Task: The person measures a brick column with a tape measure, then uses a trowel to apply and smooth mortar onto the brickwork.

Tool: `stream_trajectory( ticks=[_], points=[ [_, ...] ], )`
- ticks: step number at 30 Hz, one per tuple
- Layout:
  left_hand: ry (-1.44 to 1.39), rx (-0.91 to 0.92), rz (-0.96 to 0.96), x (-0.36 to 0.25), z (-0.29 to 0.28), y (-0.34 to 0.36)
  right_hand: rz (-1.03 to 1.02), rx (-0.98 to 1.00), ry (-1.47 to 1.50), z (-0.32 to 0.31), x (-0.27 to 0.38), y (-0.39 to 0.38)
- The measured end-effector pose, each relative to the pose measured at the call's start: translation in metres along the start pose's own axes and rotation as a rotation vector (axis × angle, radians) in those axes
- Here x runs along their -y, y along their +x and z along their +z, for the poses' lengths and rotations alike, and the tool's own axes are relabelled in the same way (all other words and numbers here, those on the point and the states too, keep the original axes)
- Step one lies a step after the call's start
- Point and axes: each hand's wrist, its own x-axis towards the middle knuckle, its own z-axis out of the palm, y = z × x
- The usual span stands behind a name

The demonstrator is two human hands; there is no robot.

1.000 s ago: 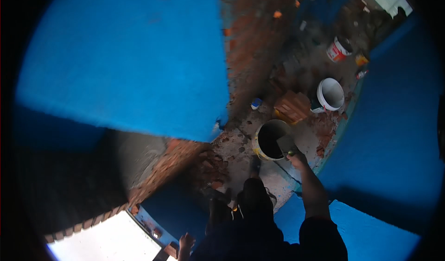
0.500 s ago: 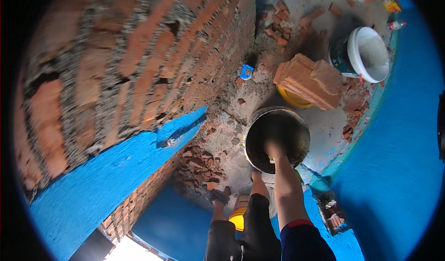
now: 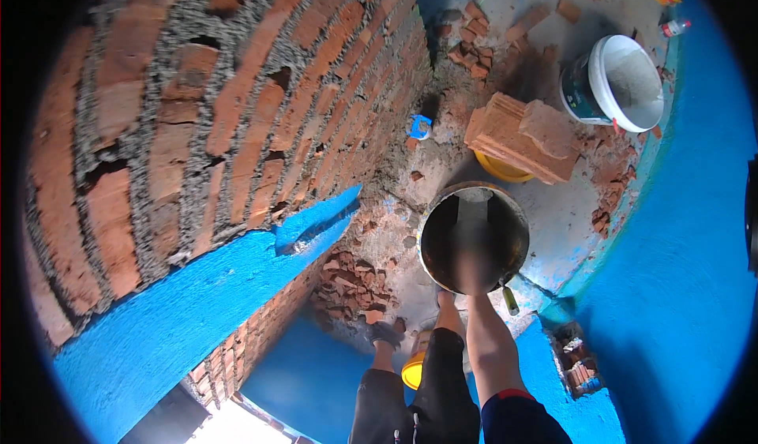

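Observation:
My right hand is down inside a dark, round bucket, reaching in over its near rim. Motion blur and shadow smear its fingers, so its grip does not show. Beyond the hand, in line with the forearm, a flat grey shape shows inside the bucket; I cannot make out whether it is a tool. At the bucket's near right rim, a tool with an olive-green handle sticks outward, its other end in the dark interior. My left hand is out of view.
Bricks are stacked on a yellow container beyond the bucket. A white-rimmed bucket stands farther right. Brick rubble lies left, beside a rough brick wall. A blue wall curves along the right.
My right hand has moved within the bucket. The grey shape inside and the green handle at the rim now show. The view has shifted slightly.

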Motion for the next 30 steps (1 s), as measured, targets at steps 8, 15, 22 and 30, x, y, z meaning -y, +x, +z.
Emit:
stream_trajectory(
  ticks=[8,15,22,30],
  points=[
    [-0.193,0.068,0.073,0.089,-0.015,0.003,-0.172,0.240,0.158,-0.139,0.063,0.011],
    [-0.208,0.141,0.232,0.112,-0.092,0.057,-0.383,-0.053,-0.206,-0.204,0.016,-0.091],
    [-0.255,0.054,0.393,0.171,-0.138,0.097,0.145,0.554,1.003,-0.535,0.260,-0.155],
    [-0.733,0.299,0.511,0.206,-0.170,0.161,0.042,1.241,1.393,-0.607,0.429,-0.173]
  ],
)
